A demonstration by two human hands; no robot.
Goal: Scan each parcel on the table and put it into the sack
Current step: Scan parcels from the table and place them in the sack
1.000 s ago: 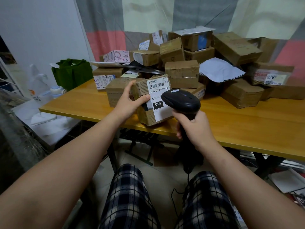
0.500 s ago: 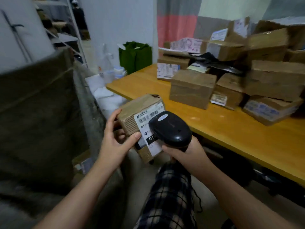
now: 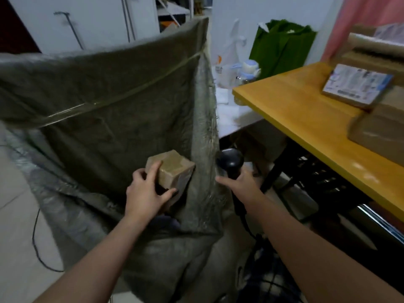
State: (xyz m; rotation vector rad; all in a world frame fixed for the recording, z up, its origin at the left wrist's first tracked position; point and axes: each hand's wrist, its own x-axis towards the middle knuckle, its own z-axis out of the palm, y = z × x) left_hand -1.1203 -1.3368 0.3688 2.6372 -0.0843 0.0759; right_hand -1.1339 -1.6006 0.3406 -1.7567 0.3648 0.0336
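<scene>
White wall (image 3: 229, 14) at rear. Pale tiled floor (image 3: 13, 226) at left, a black cable (image 3: 33, 237) lying on it. Yellow wooden tabletop (image 3: 295, 110) at right on a black frame (image 3: 272, 171). White cabinet doors (image 3: 98, 18) upper left; pink curtain (image 3: 360, 18) upper right. Lighting dim.

Sack (image 3: 105, 101): mouth gapes wide on your left, open room left of the box (image 3: 172, 169) in your left hand (image 3: 146, 193). Sack's upright right edge: stands between that hand and your right hand (image 3: 240, 184) holding the scanner (image 3: 229, 160). Counter (image 3: 295, 119): bars your right, parcels (image 3: 376, 132) stacked on it.
</scene>
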